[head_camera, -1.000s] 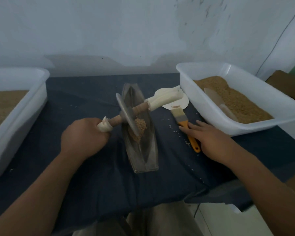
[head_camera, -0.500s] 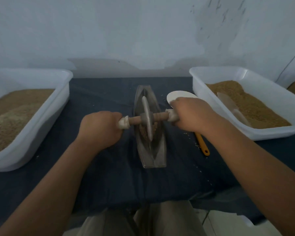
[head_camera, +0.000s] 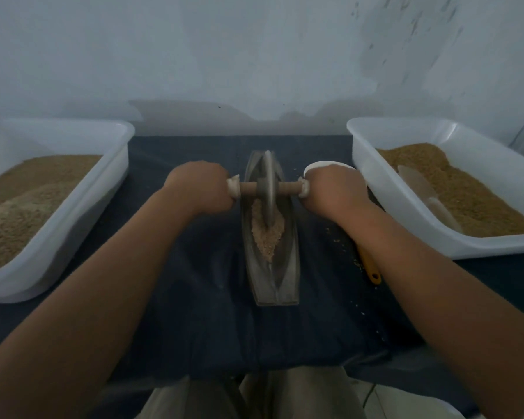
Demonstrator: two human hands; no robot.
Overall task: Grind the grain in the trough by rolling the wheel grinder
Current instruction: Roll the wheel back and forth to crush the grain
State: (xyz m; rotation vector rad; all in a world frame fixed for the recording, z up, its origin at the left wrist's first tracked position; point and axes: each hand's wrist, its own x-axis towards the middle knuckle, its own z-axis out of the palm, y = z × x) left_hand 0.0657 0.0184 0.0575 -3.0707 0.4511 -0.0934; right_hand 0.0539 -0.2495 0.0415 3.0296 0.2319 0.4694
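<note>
Tubs of grain flank the hands: the left tub [head_camera: 115, 164] lies outside the left hand [head_camera: 198, 189], and the right tub [head_camera: 360, 164] lies outside the right hand [head_camera: 335, 189], with a pale scoop [head_camera: 424, 192] in it. Both hands are clenched round the handle ends of the wheel grinder [head_camera: 268, 189], which stands between them in the trough [head_camera: 288, 267], its rim in the crushed grain [head_camera: 270, 237]. A white dish [head_camera: 318, 165] peeks from behind the right hand. An orange-handled brush [head_camera: 371, 270] lies under that wrist on the dark cloth [head_camera: 194, 297].

Counting the things lying on the surface [head_camera: 194, 313]
Two tubs are sitting here, left tub [head_camera: 73, 225] and right tub [head_camera: 387, 189]; one trough [head_camera: 280, 276], one wheel [head_camera: 269, 182], one grain heap [head_camera: 266, 237], one scoop [head_camera: 418, 182], one brush [head_camera: 371, 267] and one dish [head_camera: 315, 166] are showing, plus two hands, left hand [head_camera: 200, 186] and right hand [head_camera: 333, 189].
</note>
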